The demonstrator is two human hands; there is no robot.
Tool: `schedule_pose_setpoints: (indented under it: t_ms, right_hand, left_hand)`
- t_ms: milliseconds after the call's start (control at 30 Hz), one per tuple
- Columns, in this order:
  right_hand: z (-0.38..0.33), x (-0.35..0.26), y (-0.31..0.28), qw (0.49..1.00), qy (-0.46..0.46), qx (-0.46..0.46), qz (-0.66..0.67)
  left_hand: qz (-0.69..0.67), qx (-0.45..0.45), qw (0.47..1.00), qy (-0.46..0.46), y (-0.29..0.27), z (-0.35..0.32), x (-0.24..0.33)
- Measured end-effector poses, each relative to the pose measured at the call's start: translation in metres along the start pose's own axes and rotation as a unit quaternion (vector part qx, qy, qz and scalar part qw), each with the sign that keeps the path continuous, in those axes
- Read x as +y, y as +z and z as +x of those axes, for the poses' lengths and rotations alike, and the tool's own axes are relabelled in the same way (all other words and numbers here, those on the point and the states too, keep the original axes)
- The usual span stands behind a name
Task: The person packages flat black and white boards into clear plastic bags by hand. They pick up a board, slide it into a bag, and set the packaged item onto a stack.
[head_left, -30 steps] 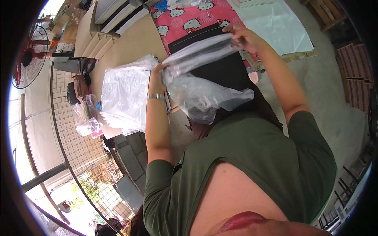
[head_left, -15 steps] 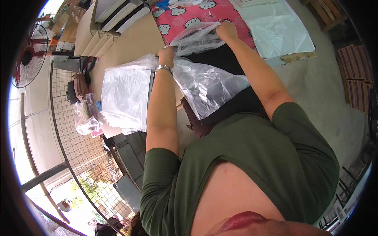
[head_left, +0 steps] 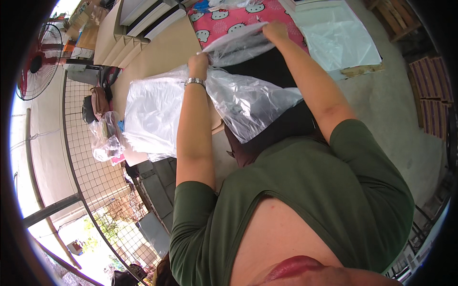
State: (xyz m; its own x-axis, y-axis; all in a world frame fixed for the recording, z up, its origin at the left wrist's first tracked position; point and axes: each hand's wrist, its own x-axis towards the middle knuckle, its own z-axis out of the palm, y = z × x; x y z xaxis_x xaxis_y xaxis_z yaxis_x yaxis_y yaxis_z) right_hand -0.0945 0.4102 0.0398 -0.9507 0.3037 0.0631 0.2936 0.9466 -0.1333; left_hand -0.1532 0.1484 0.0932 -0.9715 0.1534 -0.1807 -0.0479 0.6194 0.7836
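A clear plastic bag (head_left: 245, 102) is stretched between my two hands, its upper edge raised in a taut band. My left hand (head_left: 198, 65), below a silver watch on the wrist, is closed on the left end of that edge. At the other end, farther off and to the right, my right hand (head_left: 275, 34) pinches the plastic. A flat black item (head_left: 267, 71) lies beneath the raised edge; its lower part passes under the crinkled plastic, and whether it is inside the bag I cannot tell. More black material shows close to my body.
Left of my left arm lies a stack of clear plastic bags (head_left: 155, 114). Thick books (head_left: 148, 21) stand at the far left on a brown board (head_left: 164, 52). A pink patterned cloth (head_left: 219, 26) is behind my hands. A plastic-covered stack (head_left: 338, 40) sits far right.
The bag's upper edge has been drawn tighter and straighter between my hands. My left hand has shifted slightly left, and my right hand has risen a little.
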Motion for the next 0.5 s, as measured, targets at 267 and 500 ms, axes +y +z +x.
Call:
schedule_pose_setpoints:
  t_ms: [267,500]
  right_hand:
    - [-0.037,0.006,-0.231,0.814,-0.087,0.003,0.574]
    - [-0.166,0.02,-0.28,0.689,-0.099,0.008,0.717]
  left_hand:
    - [-0.183,0.058,0.981,0.008,-0.142,-0.07,0.091]
    - [-0.392,-0.1,0.914,-0.02,-0.198,-0.215,0.088]
